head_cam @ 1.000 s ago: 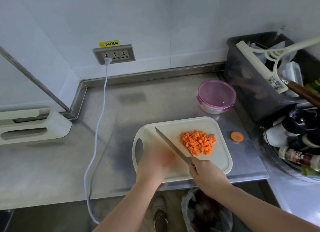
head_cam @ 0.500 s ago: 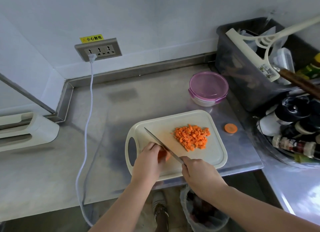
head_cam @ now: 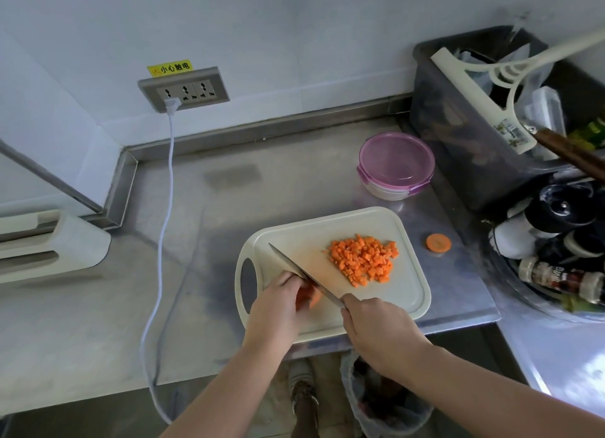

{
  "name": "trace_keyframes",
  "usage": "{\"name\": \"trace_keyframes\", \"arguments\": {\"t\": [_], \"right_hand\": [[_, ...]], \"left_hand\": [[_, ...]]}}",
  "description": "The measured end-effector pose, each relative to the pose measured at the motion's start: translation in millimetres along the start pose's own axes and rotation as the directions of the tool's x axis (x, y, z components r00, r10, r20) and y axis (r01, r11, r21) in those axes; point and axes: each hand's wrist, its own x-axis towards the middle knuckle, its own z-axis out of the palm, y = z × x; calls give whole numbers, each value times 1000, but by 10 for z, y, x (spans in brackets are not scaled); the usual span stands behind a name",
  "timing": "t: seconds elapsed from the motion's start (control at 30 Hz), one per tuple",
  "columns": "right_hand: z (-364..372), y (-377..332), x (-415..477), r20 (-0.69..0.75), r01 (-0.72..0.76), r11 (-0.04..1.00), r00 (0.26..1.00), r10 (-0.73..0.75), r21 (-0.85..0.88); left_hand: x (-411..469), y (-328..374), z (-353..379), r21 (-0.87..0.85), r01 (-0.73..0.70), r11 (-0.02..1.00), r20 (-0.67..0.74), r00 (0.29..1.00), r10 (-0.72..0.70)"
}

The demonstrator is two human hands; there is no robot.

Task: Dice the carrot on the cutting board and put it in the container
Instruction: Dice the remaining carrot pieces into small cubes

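A white cutting board point(head_cam: 402, 301) lies near the counter's front edge. On its right half sits a heap of diced carrot point(head_cam: 365, 258). My left hand point(head_cam: 278, 303) holds a carrot piece point(head_cam: 307, 297) down on the board's near left part, fingers curled over it. My right hand point(head_cam: 376, 331) grips the handle of a knife point(head_cam: 296, 269), whose blade lies against the carrot piece and points up and left. The round container point(head_cam: 394, 166) with a purple lid stands closed behind the board.
A carrot end slice point(head_cam: 438, 242) lies on the steel counter point(head_cam: 98, 323) right of the board. A dark bin point(head_cam: 458, 136) holds a squeegee. Seasoning bottles point(head_cam: 563, 280) crowd the right. A white cable point(head_cam: 162, 241) hangs from the wall socket point(head_cam: 183, 89). A white holder point(head_cam: 49, 244) sits left.
My left hand has settled onto the carrot piece, and the knife blade has come down beside it. The view has shifted slightly.
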Motion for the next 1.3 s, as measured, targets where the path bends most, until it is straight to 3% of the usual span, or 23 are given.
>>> {"name": "trace_keyframes", "arguments": {"t": [0.23, 0.6, 0.87, 0.93, 1.13, 1.3], "right_hand": [[19, -44, 27, 58, 45, 973, 998, -33, -225], [-11, -51, 144, 128, 60, 971, 991, -31, -231], [109, -21, 204, 171, 128, 928, 983, -71, -350], [111, -28, 209, 140, 98, 946, 989, -56, -310], [-21, 73, 285, 113, -27, 998, 993, 19, 63], [-129, 7, 226, 31, -9, 1000, 999, 9, 14]], "left_hand": [[27, 38, -14, 40, 8, 999, 51, 999, -10], [49, 65, -87, 83, -32, 996, 103, 994, 23], [45, 75, -125, 67, -35, 997, 113, 993, 28], [40, 68, -111, 58, -31, 998, 107, 994, 24], [10, 55, -94, 28, -22, 999, 92, 996, 19], [-45, 56, -94, 8, -20, 1000, 53, 998, 19]]}}
